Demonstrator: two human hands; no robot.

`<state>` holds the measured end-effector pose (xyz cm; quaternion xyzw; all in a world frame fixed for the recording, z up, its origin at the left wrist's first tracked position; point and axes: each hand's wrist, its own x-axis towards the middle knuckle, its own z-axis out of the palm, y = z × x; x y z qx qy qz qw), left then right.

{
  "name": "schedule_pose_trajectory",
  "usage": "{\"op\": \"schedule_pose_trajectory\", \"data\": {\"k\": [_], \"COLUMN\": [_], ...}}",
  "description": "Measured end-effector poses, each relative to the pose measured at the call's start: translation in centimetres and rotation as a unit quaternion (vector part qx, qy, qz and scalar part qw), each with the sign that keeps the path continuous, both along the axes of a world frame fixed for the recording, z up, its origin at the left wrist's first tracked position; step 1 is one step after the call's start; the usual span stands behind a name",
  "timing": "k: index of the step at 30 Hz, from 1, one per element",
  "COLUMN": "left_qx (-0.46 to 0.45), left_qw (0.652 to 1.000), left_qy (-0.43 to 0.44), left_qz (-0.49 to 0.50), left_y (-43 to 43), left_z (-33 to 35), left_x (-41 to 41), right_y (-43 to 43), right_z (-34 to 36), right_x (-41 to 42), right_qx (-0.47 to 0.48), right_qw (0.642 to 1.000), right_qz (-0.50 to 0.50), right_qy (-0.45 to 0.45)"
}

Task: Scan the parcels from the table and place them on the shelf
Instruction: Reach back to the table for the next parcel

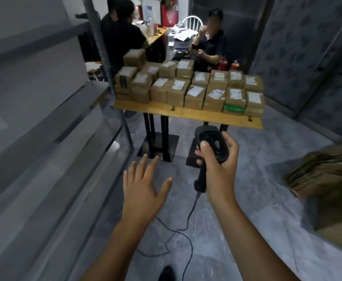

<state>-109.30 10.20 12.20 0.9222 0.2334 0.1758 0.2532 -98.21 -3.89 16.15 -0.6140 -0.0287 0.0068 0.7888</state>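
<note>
Several brown cardboard parcels point(194, 92) with white labels stand in rows on a wooden table point(206, 116) ahead of me. My right hand point(220, 159) grips a black handheld barcode scanner point(212, 145), its head pointing toward the table; its cable trails down to the floor. My left hand point(145, 183) is held out flat, fingers spread, holding nothing, below and short of the table. A grey metal shelf point(44, 126) runs along my left side, its boards bare where visible.
A stack of flattened cardboard point(328, 171) lies at the right edge. Three people point(210, 41) sit or stand behind the table near a desk. The scanner cable point(178, 232) loops over the grey floor between my arms. Black table legs point(158, 138) stand ahead.
</note>
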Motion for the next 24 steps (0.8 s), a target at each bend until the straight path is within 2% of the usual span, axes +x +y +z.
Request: {"op": "schedule_pose_trajectory", "data": {"k": [7,16,24], "left_qx": [-0.005,-0.025,-0.063], "left_qw": [0.998,0.992,0.989], "left_qy": [0.026,0.056,0.021], "left_qz": [-0.058,-0.108,-0.132], "left_y": [-1.3,0.2,3.1], "left_z": [-0.6,-1.5,-1.1], "left_x": [10.2,28.2,41.4], "right_y": [-3.4,-2.1,0.6], "right_z": [-2.9,-3.6,-2.3], "right_x": [6.4,21.3,32.7], "right_qx": [-0.061,-0.110,-0.113], "right_qw": [0.998,0.993,0.992], "right_qz": [-0.008,-0.032,-0.057], "right_qy": [-0.003,0.002,0.006]}}
